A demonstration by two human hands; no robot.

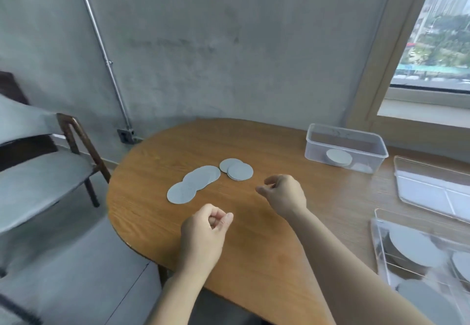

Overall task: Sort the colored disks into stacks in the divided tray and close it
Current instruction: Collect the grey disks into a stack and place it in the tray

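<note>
Head view: I see pale grey flat round disks (203, 179) overlapping on the brown wooden table (254, 261), just beyond both hands. The left hand (203, 228) and right hand (286, 195) are clenched, holding nothing visible. The clear plastic divided tray (377, 243) lies right of the right hand.

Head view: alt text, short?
Left hand and right hand, fingers curled and empty, hover over a wooden table with loose grey disks ahead. At right: a clear box holding disks, a lid, and a divided tray with stacks.
</note>
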